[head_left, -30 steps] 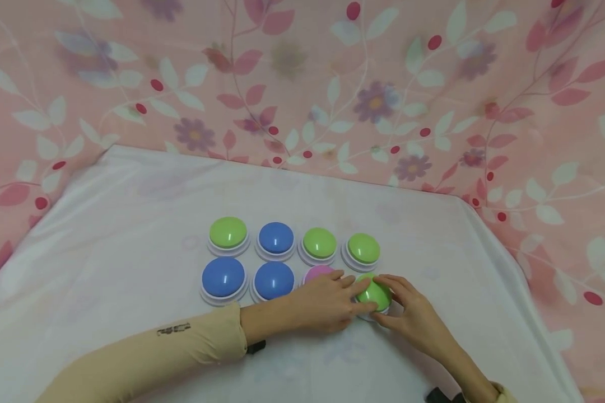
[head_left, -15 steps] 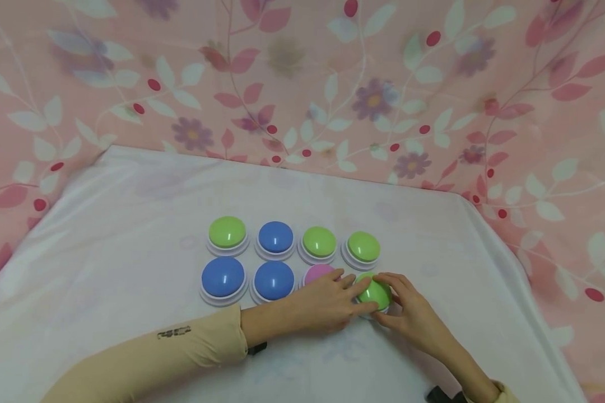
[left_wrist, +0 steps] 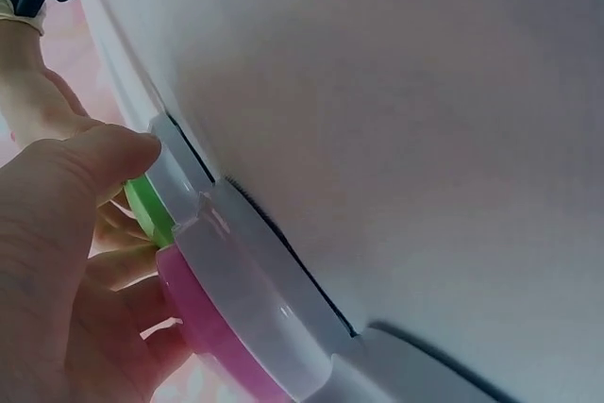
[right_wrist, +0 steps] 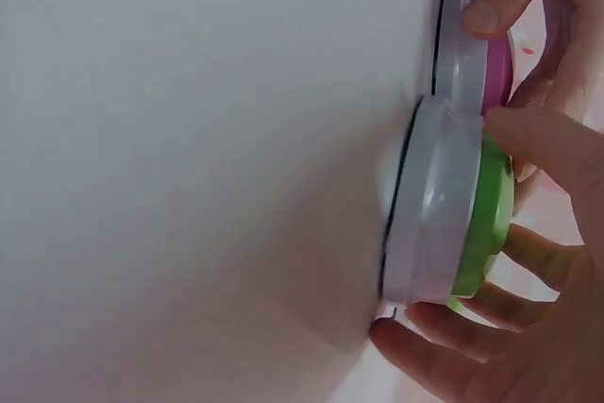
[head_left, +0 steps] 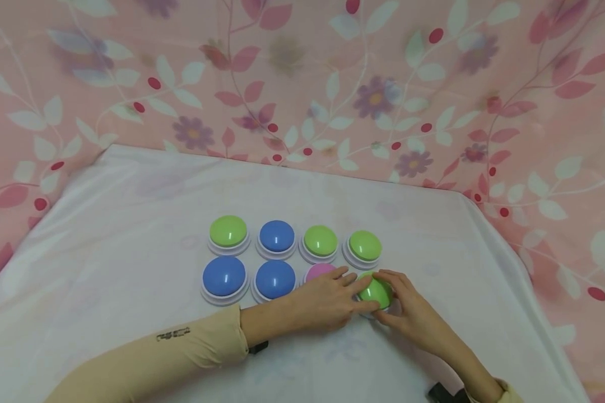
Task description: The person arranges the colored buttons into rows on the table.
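Observation:
Two hands meet at the near right end of a double row of round push buttons. My right hand (head_left: 418, 319) holds a green push button (head_left: 376, 293) with a white base, thumb at its near side and fingers round its far side. From the left, my left hand (head_left: 322, 302) reaches across a pink push button (head_left: 319, 271) and partly covers it. Two of its straight fingers lie against the green dome. In the right wrist view, the left thumb (right_wrist: 486, 14) is beside the pink button's white base. The left wrist view shows fingers spread around the pink dome (left_wrist: 208, 323).
Left of the hands sit two blue push buttons (head_left: 224, 276). Behind them runs a row of green and blue buttons, the rightmost green (head_left: 365, 245). White cloth (head_left: 156, 224) covers the table, and a pink floral curtain (head_left: 302, 84) hangs behind it.

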Demonstrator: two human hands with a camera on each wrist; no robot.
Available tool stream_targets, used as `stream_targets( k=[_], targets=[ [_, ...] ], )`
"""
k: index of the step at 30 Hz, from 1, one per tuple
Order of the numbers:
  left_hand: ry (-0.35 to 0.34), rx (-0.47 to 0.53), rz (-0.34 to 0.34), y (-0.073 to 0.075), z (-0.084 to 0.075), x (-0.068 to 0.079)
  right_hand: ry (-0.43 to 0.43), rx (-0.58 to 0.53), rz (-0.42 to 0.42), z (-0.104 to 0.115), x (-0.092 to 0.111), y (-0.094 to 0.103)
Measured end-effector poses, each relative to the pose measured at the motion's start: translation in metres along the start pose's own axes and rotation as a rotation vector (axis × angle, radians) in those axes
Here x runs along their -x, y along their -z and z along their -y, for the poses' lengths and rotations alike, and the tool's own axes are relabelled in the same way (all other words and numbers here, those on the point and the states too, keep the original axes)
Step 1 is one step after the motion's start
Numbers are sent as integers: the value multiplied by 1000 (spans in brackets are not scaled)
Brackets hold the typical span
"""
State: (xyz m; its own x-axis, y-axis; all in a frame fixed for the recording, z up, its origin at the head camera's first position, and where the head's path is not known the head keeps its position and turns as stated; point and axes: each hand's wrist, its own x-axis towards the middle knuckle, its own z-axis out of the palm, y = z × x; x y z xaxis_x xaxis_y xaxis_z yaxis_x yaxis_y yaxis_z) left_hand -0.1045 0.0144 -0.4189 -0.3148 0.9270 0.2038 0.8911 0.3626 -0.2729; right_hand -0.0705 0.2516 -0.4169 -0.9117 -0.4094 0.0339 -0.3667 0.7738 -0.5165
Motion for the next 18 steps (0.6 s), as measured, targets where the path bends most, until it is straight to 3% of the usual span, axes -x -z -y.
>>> stream_targets(
  k=[6, 12, 15, 18],
  targets=[
    [44, 74, 20, 11, 10, 5, 19, 62, 9, 4, -3, 10],
    [172, 147, 31, 32, 39, 12, 24, 35, -49, 8, -18, 34],
    [249, 219, -12, 43, 56, 18, 50, 39, -104, 12, -29, 50],
    [315, 251, -104, 51, 73, 28, 97, 49, -180, 17, -42, 65]
  ],
)
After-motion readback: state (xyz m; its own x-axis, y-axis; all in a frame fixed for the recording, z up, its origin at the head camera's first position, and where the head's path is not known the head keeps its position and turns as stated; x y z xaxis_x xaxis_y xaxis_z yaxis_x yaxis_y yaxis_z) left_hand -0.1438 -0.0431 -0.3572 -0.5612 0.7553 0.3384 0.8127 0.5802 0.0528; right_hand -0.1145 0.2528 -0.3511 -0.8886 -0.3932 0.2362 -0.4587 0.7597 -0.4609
